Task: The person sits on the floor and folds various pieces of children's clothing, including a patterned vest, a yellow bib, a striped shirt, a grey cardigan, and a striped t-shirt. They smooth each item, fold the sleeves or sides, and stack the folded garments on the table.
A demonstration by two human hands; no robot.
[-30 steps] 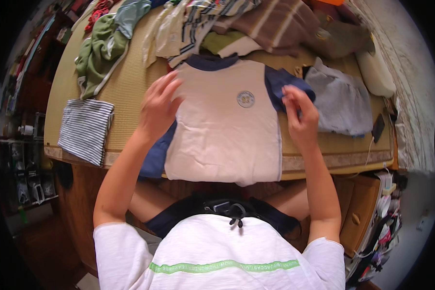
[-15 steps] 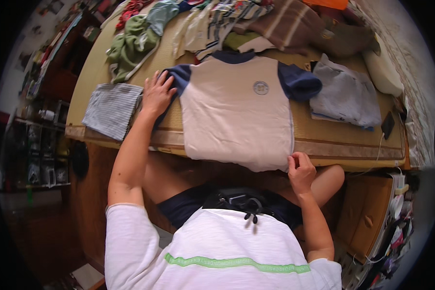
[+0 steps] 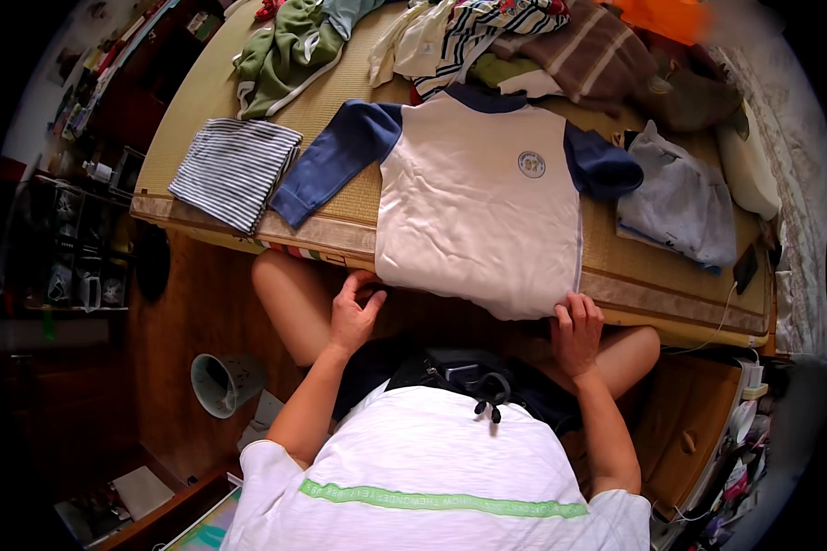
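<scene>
A long-sleeved cream shirt (image 3: 473, 211) with navy sleeves and collar lies front up, its hem hanging over the near edge of the mat-covered bed (image 3: 340, 241). Its left-side sleeve (image 3: 335, 170) stretches outward and down; the other sleeve is bunched short. Beside the hem's left corner is my left hand (image 3: 349, 317), thumb and fingers apart. At the hem's right corner, my right hand (image 3: 577, 335) has its fingers closed on the shirt's edge. A folded striped garment (image 3: 234, 170) lies left of the shirt, and a folded grey garment (image 3: 680, 193) lies right of it.
Loose clothes pile up at the bed's far side, including a green garment (image 3: 285, 60) and a brown striped one (image 3: 593, 55). A dark device with a cable (image 3: 746, 268) rests near the right edge. A bin (image 3: 220, 384) stands on the floor at left.
My left hand has left the shirt's sleeve and come down to the hem's left corner. The sleeve now lies extended. My right hand stays at the right corner.
</scene>
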